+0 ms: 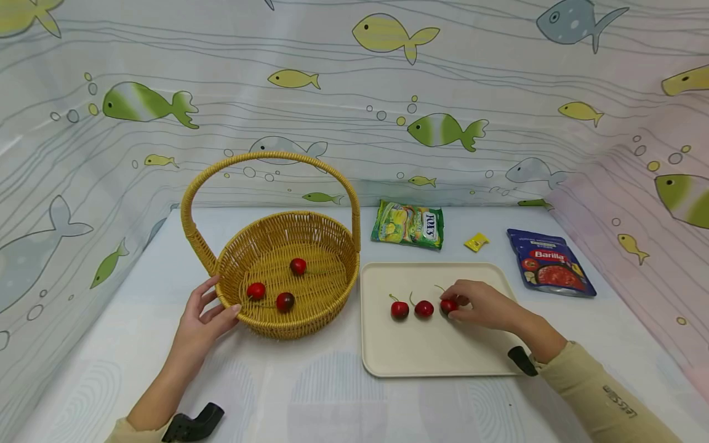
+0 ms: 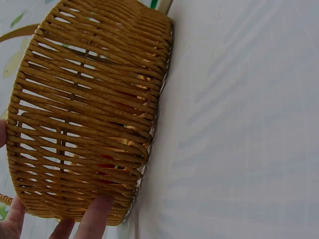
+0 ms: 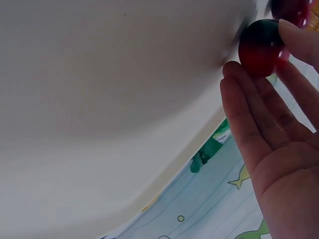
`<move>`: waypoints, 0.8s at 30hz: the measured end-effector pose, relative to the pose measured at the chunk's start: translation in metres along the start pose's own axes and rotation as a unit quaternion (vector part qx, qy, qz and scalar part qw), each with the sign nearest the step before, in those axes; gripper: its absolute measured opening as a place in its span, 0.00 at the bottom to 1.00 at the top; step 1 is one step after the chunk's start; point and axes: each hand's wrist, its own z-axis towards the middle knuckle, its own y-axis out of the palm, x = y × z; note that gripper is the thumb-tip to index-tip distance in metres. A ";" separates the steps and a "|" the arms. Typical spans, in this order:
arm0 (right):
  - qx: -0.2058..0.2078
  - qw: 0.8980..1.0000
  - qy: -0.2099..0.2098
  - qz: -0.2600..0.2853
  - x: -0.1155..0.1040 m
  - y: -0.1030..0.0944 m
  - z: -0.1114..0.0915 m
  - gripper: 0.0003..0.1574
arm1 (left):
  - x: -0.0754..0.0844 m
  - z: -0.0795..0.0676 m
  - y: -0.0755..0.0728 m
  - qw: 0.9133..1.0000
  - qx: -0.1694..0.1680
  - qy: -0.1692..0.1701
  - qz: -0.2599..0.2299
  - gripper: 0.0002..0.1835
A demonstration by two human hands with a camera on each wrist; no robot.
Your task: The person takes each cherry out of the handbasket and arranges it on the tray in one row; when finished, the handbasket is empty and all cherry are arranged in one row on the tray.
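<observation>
A yellow woven basket (image 1: 310,323) with a tall arched handle stands left of centre. Three dark-red cherries lie inside, one of them a cherry (image 1: 298,266) towards the back. My left hand (image 1: 202,317) holds the basket's left side, thumb at the rim; in the left wrist view, fingers (image 2: 94,219) touch the woven wall (image 2: 84,109). On a cream tray (image 1: 421,363), two stemmed cherries, the left cherry (image 1: 399,309) and the middle cherry (image 1: 424,309), sit in a row. Beside them my right hand (image 1: 482,304) pinches a third cherry (image 3: 261,47) between thumb and fingers.
Behind the tray lies a green Fox's candy bag (image 1: 408,224), with a small yellow wrapped sweet (image 1: 476,242) to its right. A blue Barilla pouch (image 1: 551,263) lies at the right. A fish-patterned curtain (image 1: 343,123) encloses the back and sides.
</observation>
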 end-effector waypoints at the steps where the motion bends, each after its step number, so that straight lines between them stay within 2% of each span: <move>1: -0.001 1.000 0.003 -0.001 -0.001 0.000 0.000 0.17 | 0.000 0.000 0.000 1.000 -0.002 0.002 -0.003 0.39; 11: -0.015 0.999 0.029 0.002 -0.001 -0.005 -0.002 0.21 | 0.004 0.001 -0.001 1.000 -0.010 -0.004 0.003 0.39; 16: -0.006 1.000 0.024 -0.011 -0.002 -0.013 -0.002 0.20 | 0.003 0.001 -0.001 1.000 -0.009 -0.004 0.004 0.39; 24: 0.014 1.000 0.008 -0.021 -0.014 -0.032 0.006 0.20 | 0.003 0.001 -0.001 1.000 -0.008 -0.007 0.004 0.40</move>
